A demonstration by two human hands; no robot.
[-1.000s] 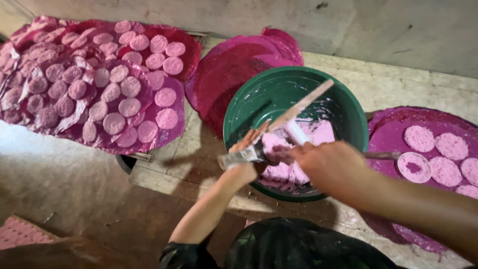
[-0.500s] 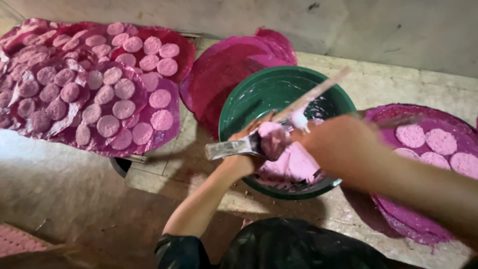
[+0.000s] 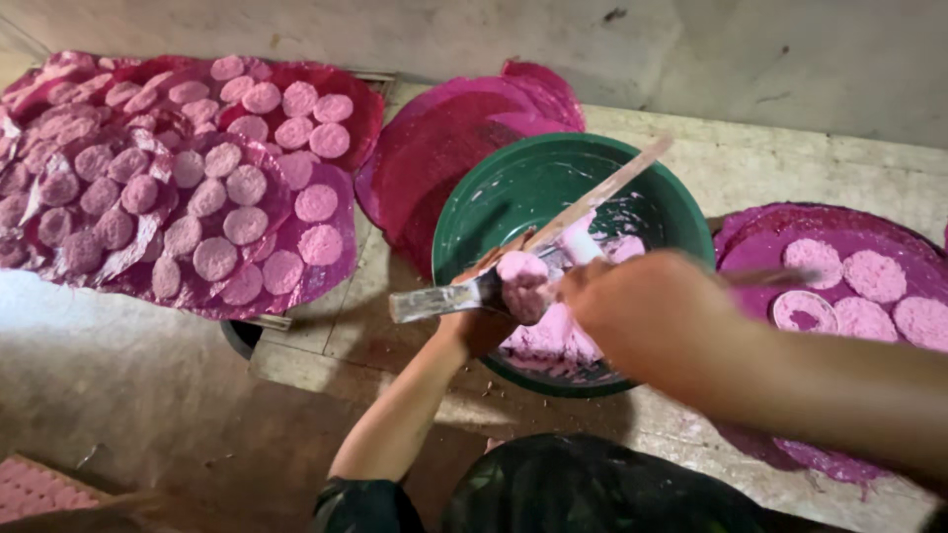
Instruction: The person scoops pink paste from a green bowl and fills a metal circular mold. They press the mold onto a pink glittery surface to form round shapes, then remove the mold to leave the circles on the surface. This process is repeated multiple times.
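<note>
A green bowl (image 3: 494, 197) with pink paste (image 3: 553, 341) in its bottom sits on a concrete ledge. A pale wooden stick (image 3: 612, 188) leans across its rim. My left hand (image 3: 484, 321) reaches up from below and grips a flat metal scraper (image 3: 434, 299), whose blade carries a lump of pink paste (image 3: 523, 281). My right hand (image 3: 642, 316), blurred, is over the bowl right beside the lump. It is closed on a rod-like tool with a white cylindrical tip (image 3: 581, 247) that touches the lump.
Shiny magenta sheets on the left (image 3: 326, 281) hold several rows of round pink discs (image 3: 212, 259). A bare magenta sheet (image 3: 444, 148) lies behind the bowl. A round magenta tray (image 3: 750, 237) on the right holds several discs. A grey wall runs along the back.
The pink lump has been lifted out of the bowl onto the scraper blade. My right hand has moved to the right and nearer the camera; the scraper has shifted slightly left.
</note>
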